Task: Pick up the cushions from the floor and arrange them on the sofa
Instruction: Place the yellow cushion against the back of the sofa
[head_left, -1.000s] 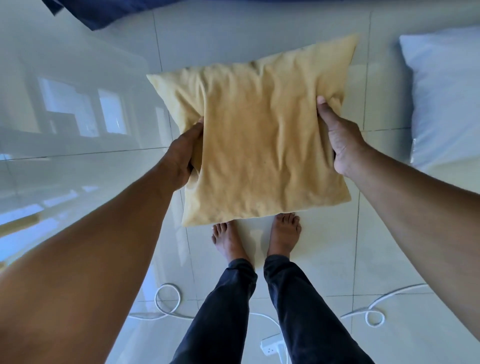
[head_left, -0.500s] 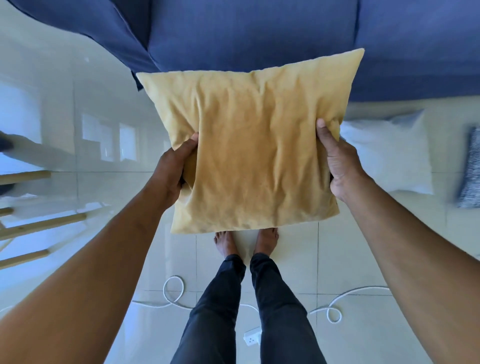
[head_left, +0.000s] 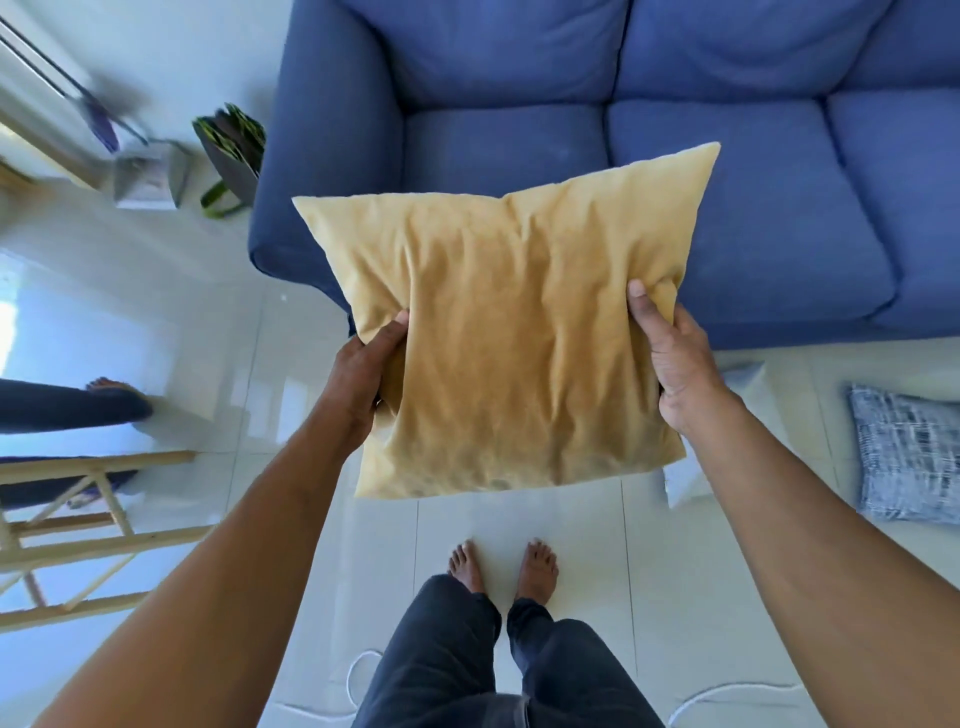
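I hold a mustard-yellow cushion (head_left: 514, 338) in the air in front of the blue sofa (head_left: 753, 208). My left hand (head_left: 363, 376) grips its left edge and my right hand (head_left: 675, 364) grips its right edge. The cushion's upper part overlaps the sofa's left seat in view. A white cushion (head_left: 691, 478) lies on the floor behind my right wrist, mostly hidden. Further right on the floor lies a grey-and-white patterned cushion (head_left: 906, 454). The sofa seats are bare.
White cables (head_left: 727, 693) curl on the tiled floor by my bare feet (head_left: 504, 569). A wooden frame (head_left: 78, 540) stands at the left, with another person's foot (head_left: 111, 395) beyond it. A dark bag (head_left: 231, 150) and a small box (head_left: 148, 174) sit beside the sofa arm.
Both hands have raised the yellow cushion higher from the floor, and my view has tilted up, bringing the sofa seats and backrest into sight.
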